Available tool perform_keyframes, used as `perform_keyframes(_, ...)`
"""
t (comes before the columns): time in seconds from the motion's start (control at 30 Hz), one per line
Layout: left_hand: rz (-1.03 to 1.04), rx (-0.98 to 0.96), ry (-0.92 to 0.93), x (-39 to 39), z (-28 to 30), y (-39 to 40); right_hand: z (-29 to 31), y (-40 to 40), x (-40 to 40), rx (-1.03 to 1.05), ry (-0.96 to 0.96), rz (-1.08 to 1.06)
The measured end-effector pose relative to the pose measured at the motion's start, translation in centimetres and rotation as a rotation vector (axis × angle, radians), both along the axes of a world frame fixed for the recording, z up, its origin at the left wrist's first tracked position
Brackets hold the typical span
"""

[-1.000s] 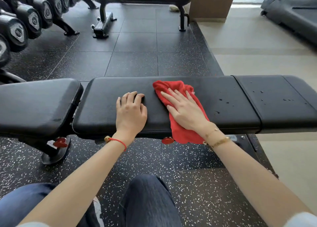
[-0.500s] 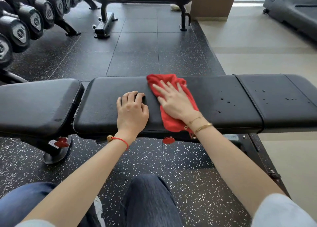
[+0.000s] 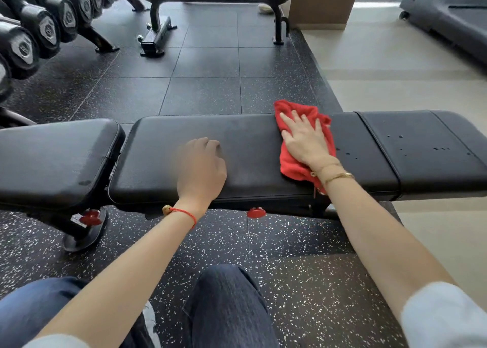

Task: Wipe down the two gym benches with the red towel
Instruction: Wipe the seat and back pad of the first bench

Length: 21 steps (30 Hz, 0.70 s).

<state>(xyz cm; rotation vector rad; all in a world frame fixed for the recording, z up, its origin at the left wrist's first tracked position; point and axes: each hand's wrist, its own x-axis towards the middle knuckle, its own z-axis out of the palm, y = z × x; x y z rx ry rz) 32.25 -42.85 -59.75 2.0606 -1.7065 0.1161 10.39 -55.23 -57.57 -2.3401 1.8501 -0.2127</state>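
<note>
Since a moment ago the red towel (image 3: pixel 307 147) has slid rightward along the near counter (image 3: pixel 253 150), away from the left hand (image 3: pixel 201 167) (blurred, fingers curled, empty). Crumpled and bright, it lies pinned under the flat, spread right hand (image 3: pixel 305 139), near scattered water droplets (image 3: pixel 347 154).

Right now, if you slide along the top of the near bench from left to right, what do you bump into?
Separate black padded seat cushion → bare left hand → red towel under the right hand → water droplets on the black end pad.
</note>
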Motion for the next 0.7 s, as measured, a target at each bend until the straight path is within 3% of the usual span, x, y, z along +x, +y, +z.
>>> perform_keyframes(0.17, 0.004, -0.026, 0.013, 0.1, -0.1, 0.0, -0.4, 5.0, 3.7, -0.059, -0.006, 0.276)
perform_keyframes(0.27, -0.016, -0.037, 0.030, 0.4, -0.2, 0.1, -0.9, 8.5, 2.2, -0.109, -0.051, 0.322)
perform_keyframes(0.4, -0.043, -0.007, 0.032, 0.5, 0.0, 0.2, -1.2, 9.4, -2.0, -0.130, -0.064, 0.223)
perform_keyframes(0.6, -0.033, -0.053, 0.081, -0.5, 0.9, 0.0, 0.1, 3.2, -5.0, -0.008, -0.011, -0.133)
perform_keyframes(0.7, -0.087, -0.062, 0.120, -2.4, 1.5, -0.7, -0.1, 4.2, -4.2, -0.014, -0.004, -0.085)
